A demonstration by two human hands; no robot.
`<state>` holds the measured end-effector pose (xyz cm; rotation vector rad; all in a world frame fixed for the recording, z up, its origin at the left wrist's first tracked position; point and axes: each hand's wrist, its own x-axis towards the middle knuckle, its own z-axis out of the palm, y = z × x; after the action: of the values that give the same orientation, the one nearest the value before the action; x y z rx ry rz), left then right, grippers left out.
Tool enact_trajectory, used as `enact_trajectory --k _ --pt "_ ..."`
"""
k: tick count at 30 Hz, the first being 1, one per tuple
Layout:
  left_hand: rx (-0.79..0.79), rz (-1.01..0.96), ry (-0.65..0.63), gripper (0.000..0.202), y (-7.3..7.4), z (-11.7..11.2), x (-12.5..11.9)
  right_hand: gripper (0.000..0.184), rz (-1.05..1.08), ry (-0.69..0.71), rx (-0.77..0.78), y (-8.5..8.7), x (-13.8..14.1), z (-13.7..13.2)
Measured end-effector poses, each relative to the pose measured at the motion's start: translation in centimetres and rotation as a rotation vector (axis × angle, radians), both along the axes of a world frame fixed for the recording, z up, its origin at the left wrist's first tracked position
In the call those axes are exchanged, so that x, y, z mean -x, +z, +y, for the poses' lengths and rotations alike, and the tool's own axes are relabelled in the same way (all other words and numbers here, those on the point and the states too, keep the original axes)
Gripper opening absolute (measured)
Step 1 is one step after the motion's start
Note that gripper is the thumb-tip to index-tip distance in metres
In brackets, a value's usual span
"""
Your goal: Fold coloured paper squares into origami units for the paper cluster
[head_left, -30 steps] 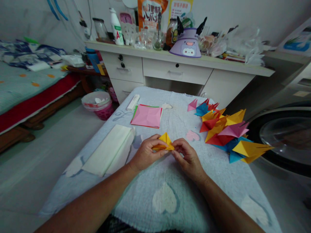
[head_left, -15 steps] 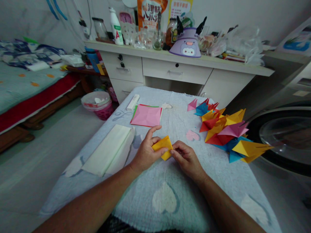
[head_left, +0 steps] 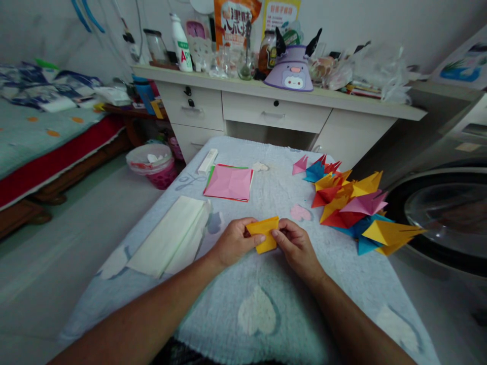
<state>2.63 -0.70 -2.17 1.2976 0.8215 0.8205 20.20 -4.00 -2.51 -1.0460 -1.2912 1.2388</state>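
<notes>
Between my hands, above the cloth-covered table (head_left: 262,289), is a piece of folded yellow origami paper (head_left: 268,236). My left hand (head_left: 236,242) pinches its left side, thumb on the near face and the other fingers curled behind. At the right edge, my right hand (head_left: 298,244) grips the paper between thumb and fingers. Beyond the hands lies a stack of square coloured sheets (head_left: 229,183) with a pink one on top. To the right stand several folded paper cranes (head_left: 344,204) in yellow, red, blue and pink, crowded together.
On the table's left lies a pale paper packet (head_left: 171,235), with a small white box (head_left: 207,161) farther back. Behind the table is a white desk (head_left: 249,109) loaded with bottles and jars. A washing machine (head_left: 456,213) stands right, a lined bin (head_left: 160,172) left.
The yellow paper has turned and its top edge now lies flatter. My left index finger, raised before, has curled in behind the paper. Both hands still hold it.
</notes>
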Motion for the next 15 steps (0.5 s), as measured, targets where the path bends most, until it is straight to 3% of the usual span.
enact_trajectory --k 5,8,10,12,15 --pt "-0.067 0.085 -0.011 0.019 -0.3 -0.1 -0.1 0.024 0.046 -0.038 0.008 0.0 -0.2 0.0" --pt "-0.192 0.116 0.094 0.038 -0.4 -0.2 -0.1 0.025 0.067 -0.074 0.026 0.2 -0.3 0.1" --pt "-0.425 0.224 0.239 0.049 -0.4 -0.4 0.0 0.025 0.099 -0.095 0.040 0.2 -0.4 0.2" --pt "-0.716 0.351 0.340 0.048 -0.3 -0.8 0.1 0.024 0.136 -0.108 0.047 0.2 -0.4 0.4" --pt "-1.022 0.487 0.309 0.034 0.1 -1.5 0.2 0.024 0.177 -0.100 0.061 0.1 -0.3 0.5"
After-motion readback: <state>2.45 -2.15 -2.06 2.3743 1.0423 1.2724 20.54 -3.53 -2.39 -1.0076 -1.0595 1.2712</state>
